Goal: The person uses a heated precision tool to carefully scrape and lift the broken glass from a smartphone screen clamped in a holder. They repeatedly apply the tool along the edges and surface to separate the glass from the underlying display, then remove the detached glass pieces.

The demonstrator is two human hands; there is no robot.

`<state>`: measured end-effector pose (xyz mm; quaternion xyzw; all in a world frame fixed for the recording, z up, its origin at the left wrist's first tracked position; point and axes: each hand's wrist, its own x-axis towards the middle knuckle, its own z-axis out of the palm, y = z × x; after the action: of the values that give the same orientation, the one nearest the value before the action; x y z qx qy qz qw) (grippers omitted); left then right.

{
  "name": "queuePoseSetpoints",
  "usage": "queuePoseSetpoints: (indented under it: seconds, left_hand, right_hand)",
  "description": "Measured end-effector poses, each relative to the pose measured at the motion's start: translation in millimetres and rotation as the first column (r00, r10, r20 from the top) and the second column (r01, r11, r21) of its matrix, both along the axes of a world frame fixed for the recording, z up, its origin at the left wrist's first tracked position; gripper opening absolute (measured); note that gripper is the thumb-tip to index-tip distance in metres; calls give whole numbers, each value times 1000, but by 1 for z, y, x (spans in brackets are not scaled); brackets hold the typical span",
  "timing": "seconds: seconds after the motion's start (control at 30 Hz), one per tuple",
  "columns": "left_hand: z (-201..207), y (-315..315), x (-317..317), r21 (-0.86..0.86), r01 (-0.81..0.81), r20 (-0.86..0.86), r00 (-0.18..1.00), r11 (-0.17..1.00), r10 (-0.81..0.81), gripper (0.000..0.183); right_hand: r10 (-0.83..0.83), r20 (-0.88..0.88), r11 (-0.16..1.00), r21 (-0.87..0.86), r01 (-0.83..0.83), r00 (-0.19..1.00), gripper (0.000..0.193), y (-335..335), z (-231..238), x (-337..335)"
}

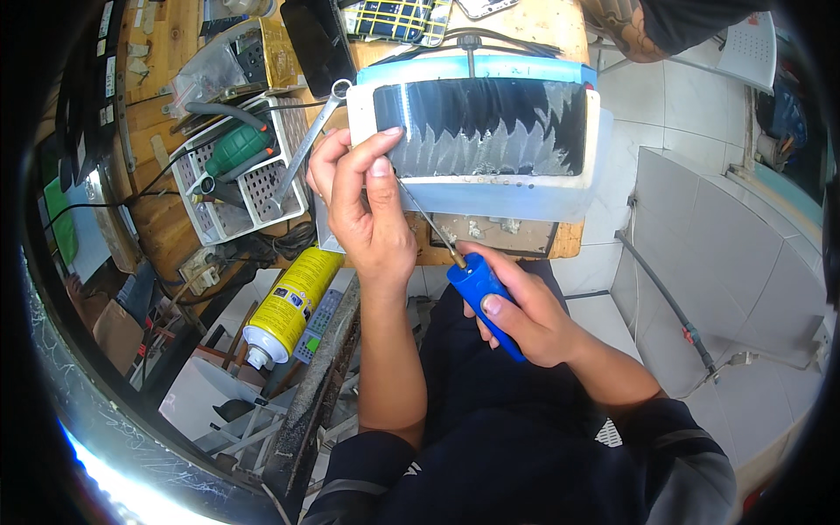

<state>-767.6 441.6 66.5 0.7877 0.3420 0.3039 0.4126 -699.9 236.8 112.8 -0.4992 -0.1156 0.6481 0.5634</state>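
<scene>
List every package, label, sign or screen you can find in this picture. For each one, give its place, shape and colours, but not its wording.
Spray can: lower left, lying on its side, yellow cylinder, white cap, printed label.
Cracked screen panel: on the table, under the left hand, dark rectangle, white frame.
Remote control: beside the can, slim, grey with buttons.
Plastic bag: upper left, clear, crumpled.

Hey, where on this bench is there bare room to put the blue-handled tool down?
Little room. The likeliest bare patch is the wooden strip behind the dark glass panel, at the bench's far right corner. Left of the panel it is crowded: a white basket of tools, a wrench, cables. The left hand steadies the panel; the right hand holds the blue-handled tool.
</scene>
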Motion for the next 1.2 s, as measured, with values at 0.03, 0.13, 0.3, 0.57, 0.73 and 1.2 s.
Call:
queuePoseSetpoints:
  seconds: [0.03, 0.13, 0.3, 0.57, 0.73, 1.2]
  left_hand:
    - [0, 0, 1, -36, -4, 11, 1000, 999, 4, 23]
    - [2, 3, 1, -135, 19, 63, 998, 991, -10, 25]
    - [3, 5, -3, -118, 79, 74, 995, 990, -70, 30]
    - [-3, 8, 0, -56, 41, 40, 998, 998, -38, 26]
    - [0, 2, -1, -141, 50, 130, 991, 989, -32, 24]
    - [3, 7, 3, -1, 39, 18, 999, 999, -39, 16]
  right_hand:
    - [-2, 5, 1000, -4, 2, 1000, 62, 1, 0, 0]
    - [-4, 28, 1000, -6, 4, 1000, 62, 2, 1, 1]
    - [-8, 22, 1000, -28, 8, 1000, 63, 1, 2, 4]
    - [-6, 7, 1000, -30, 6, 1000, 63, -1, 3, 5]
    - [4, 33, 1000, -17, -4, 999, 62, -1, 2, 6]
    - [-23, 2, 999, -46, 23, 1000, 60, -3, 3, 11]
